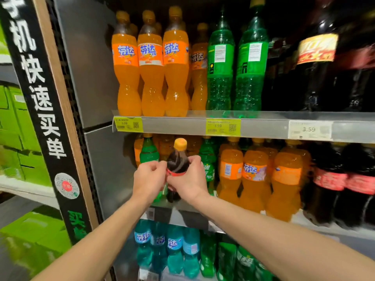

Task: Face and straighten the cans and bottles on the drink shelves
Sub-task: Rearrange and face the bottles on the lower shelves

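Observation:
A dark cola bottle [178, 161] with a yellow cap and a red label stands upright at the left front of the middle shelf [182, 214]. My left hand [149, 180] grips its left side at the label. My right hand [189, 179] grips its right side, fingers curled round the bottle. Green bottles [149, 152] stand behind and beside it. To its right on the same shelf are orange bottles [252, 177], then cola bottles [328, 181].
The top shelf [253, 126] carries orange bottles [151, 65], green bottles [220, 63] with their back labels outward, and dark bottles [316, 57]. Teal bottles [174, 248] fill the bottom shelf. A grey side panel [89, 63] and a black sign post [40, 102] bound the left.

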`<state>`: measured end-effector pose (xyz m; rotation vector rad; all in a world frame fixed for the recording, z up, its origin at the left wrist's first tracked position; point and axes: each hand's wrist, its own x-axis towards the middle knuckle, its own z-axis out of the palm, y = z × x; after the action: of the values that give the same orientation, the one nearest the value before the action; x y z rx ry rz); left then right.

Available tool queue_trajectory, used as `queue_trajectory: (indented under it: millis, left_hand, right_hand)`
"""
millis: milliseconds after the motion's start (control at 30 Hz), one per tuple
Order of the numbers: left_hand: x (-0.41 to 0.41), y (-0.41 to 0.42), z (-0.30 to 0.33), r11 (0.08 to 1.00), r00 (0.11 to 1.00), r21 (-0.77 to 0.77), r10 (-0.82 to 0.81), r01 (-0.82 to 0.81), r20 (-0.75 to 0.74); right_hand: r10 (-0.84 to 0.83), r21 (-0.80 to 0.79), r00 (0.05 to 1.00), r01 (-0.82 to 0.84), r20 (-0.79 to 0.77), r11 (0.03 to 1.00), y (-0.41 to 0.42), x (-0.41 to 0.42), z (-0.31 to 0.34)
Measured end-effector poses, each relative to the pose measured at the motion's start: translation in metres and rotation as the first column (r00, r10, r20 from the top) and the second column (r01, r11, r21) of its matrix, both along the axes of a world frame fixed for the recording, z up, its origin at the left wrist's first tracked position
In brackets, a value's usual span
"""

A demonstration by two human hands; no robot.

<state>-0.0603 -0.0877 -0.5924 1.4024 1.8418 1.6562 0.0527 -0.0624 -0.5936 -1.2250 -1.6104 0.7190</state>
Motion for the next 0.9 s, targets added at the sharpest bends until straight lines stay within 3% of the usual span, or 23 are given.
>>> queue_trajectory:
  millis: [300, 567, 900]
  left_hand:
    - [0.081, -0.036, 0.064, 0.973, 0.985, 0.172, -0.164, 0.154, 0.044]
    - [0.179, -0.044, 0.118, 0.885, 0.894, 0.214, -0.439, 0.414, 0.088]
    - [0.295, -0.021, 0.188, 0.764, 0.792, 0.250, -0.611, 0.595, -0.019]
  right_hand:
    - [-0.024, 0.093, 1.000, 0.026, -0.015, 0.995, -0.055, 0.094, 0.061]
    - [-0.130, 0.227, 0.990, 0.139, -0.051, 0.964, -0.081, 0.199, 0.121]
    - [-0.326, 0.380, 0.933, 0.359, -0.150, 0.853, -0.076, 0.316, 0.206]
